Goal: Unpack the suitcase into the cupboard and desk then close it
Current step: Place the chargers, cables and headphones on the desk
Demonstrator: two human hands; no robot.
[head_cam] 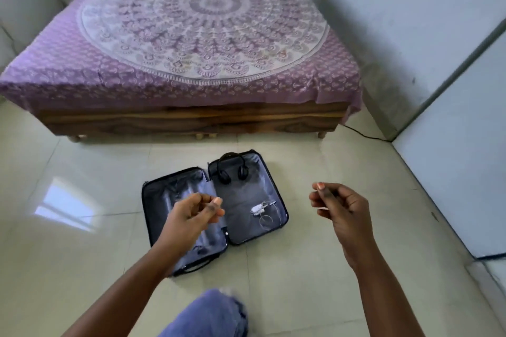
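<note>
A small dark suitcase (241, 224) lies open flat on the tiled floor, grey lining up. Black headphones (232, 170) sit at the far end of its right half. A white charger with coiled cable (261, 210) lies lower in the same half. My left hand (194, 213) hovers above the suitcase's left half, fingers loosely curled, holding nothing. My right hand (339, 206) hangs in the air to the right of the suitcase, fingers loosely curled and empty.
A wooden bed (191, 120) with a purple mandala cover stands just beyond the suitcase. White cupboard panels (451, 161) run along the right side. A black cord (364, 134) lies by the bed's right leg. My knee in blue jeans (210, 314) shows at the bottom.
</note>
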